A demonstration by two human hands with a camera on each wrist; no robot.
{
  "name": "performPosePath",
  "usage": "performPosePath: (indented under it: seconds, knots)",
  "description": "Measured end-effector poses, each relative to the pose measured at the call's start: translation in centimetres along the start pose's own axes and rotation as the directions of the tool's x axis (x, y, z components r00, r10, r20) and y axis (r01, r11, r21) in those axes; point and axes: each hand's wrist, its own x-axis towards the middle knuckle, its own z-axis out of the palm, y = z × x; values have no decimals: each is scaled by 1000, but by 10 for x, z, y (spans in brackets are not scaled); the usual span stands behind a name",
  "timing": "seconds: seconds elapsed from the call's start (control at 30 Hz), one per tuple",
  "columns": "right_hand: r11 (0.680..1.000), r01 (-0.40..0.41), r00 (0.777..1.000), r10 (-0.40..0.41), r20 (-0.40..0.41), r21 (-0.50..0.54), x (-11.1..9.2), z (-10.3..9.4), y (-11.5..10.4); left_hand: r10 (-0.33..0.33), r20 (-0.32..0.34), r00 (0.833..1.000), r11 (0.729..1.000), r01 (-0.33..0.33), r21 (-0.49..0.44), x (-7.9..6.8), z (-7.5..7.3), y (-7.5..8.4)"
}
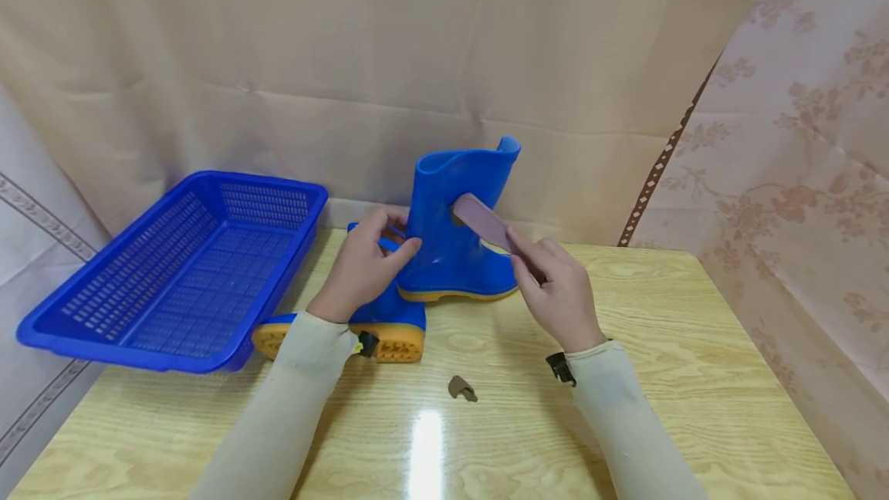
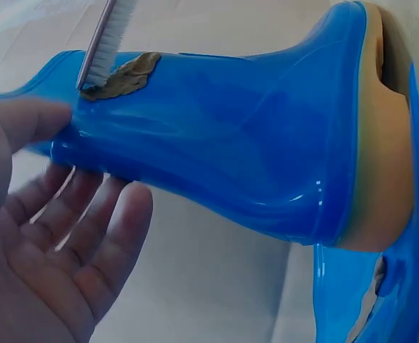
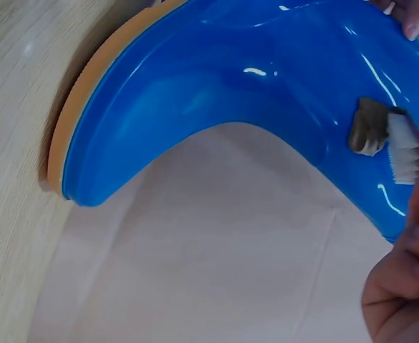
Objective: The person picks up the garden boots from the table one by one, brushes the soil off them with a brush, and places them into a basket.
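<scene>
A blue rubber boot with a yellow sole stands upright on the table. My left hand holds the back of its shaft, thumb on the near side and fingers behind. In my right hand is a scrub brush with a pinkish back and white bristles. Those bristles meet the shaft at the edge of a brown mud-like patch. A second blue boot lies on its side under my left forearm, its yellow sole facing me; the arm hides part of it.
A blue plastic basket stands at the left, close to the lying boot. One small brown lump lies on the wooden table in front of the boots. Behind the table hangs a beige curtain.
</scene>
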Motion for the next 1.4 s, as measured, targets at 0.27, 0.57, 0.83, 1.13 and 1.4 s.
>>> performPosePath:
  seconds: [0.27,0.57,0.83,1.13,1.4]
  knots:
    - [991,100,994,-96,-58,83,0,-1,-2,52,45,998,999,-52,-4,1,1,3]
    - [998,-60,994,62,91,-24,0,0,-3,-22,4,1000,999,22,39,2,1,3]
    - [997,-64,997,65,44,-30,0,2,0,-76,-49,996,997,77,17,2,1,1]
    - [994,88,995,-85,-59,58,2,4,-1,62,55,997,998,-63,14,-1,-1,3]
    - [998,-42,998,44,44,-38,0,3,-2,-56,-5,998,998,56,28,1,0,2]
